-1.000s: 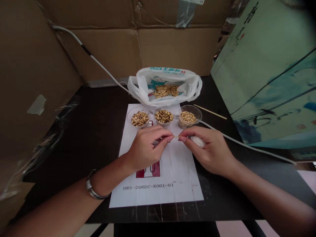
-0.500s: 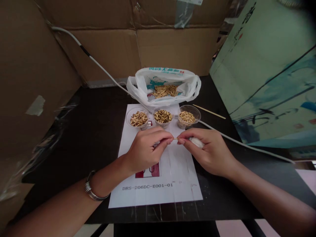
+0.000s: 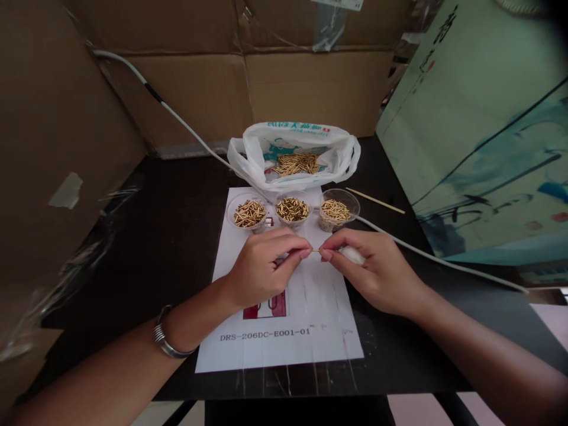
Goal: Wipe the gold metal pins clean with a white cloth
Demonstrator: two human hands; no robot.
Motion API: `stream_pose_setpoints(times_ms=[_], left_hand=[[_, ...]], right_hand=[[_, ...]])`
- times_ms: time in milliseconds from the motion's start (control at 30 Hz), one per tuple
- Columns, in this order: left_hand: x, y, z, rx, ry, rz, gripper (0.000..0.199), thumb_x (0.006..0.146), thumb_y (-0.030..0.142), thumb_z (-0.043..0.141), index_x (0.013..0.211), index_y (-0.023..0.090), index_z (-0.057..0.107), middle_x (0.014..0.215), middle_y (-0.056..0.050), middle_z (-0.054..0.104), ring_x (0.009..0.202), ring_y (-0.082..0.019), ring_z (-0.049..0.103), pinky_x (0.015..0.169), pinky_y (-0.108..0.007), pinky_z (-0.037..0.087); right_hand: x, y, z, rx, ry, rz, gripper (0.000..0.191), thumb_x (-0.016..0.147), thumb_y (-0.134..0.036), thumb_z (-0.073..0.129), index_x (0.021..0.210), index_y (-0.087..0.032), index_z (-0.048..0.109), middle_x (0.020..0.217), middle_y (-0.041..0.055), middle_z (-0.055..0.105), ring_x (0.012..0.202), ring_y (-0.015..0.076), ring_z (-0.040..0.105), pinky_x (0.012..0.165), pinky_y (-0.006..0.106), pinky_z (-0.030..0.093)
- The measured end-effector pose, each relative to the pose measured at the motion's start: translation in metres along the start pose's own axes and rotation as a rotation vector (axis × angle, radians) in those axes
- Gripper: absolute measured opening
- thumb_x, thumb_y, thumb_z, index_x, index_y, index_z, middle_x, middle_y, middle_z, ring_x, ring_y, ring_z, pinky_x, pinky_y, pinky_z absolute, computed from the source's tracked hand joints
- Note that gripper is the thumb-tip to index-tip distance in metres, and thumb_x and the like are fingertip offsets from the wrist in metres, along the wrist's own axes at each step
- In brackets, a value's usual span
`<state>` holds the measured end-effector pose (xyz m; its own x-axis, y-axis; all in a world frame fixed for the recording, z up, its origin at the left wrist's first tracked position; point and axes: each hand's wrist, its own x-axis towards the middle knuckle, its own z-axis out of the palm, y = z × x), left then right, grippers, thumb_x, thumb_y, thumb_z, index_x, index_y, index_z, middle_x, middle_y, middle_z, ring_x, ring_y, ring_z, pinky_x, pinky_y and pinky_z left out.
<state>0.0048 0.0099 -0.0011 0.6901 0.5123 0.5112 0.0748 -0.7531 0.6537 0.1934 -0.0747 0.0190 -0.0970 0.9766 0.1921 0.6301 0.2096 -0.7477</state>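
Observation:
Between the fingertips of my two hands runs a thin brass-coloured pin (image 3: 315,249). My left hand (image 3: 266,263) pinches one end of it, and my right hand (image 3: 373,269) pinches the other. Both hands hover over a white printed sheet (image 3: 319,331). Behind them stand three clear plastic cups: the left cup (image 3: 248,213), the middle cup (image 3: 293,210) and the right cup (image 3: 335,210), each filled with small brass-coloured pieces. Something white and crumpled (image 3: 353,255) shows by my right hand; whether it is held I cannot tell.
A white plastic bag (image 3: 248,157) behind the cups lies open with longer brass pins (image 3: 298,164) inside. A thin wooden stick (image 3: 376,200) lies at the right. A white cable (image 3: 195,133) crosses the dark table (image 3: 186,183). Cardboard walls (image 3: 310,86) rise behind and left, a painted panel (image 3: 501,160) right.
Both hands keep their pinch on the pin with hardly any movement. Slightly more of the pin seems to show between the fingertips.

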Motion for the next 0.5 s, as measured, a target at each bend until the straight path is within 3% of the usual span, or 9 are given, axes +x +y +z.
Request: stream_pose_setpoints(times_ms=[500], left_hand=[[0.0015,0.0004,-0.0008,-0.025,0.000,-0.003,0.008,0.085,0.014,0.059,0.087,0.014,0.068,0.075,-0.003,0.064,0.068,-0.012,0.058,0.063,-0.025,0.046]], right_hand=[[0.0000,0.0032,0.0008,0.071,0.028,-0.004,0.007,0.087,-0.023,0.059,0.086,-0.020,0.065,0.080,-0.0046,0.066,0.071,0.0076,0.059,0.066,0.019,0.043]])
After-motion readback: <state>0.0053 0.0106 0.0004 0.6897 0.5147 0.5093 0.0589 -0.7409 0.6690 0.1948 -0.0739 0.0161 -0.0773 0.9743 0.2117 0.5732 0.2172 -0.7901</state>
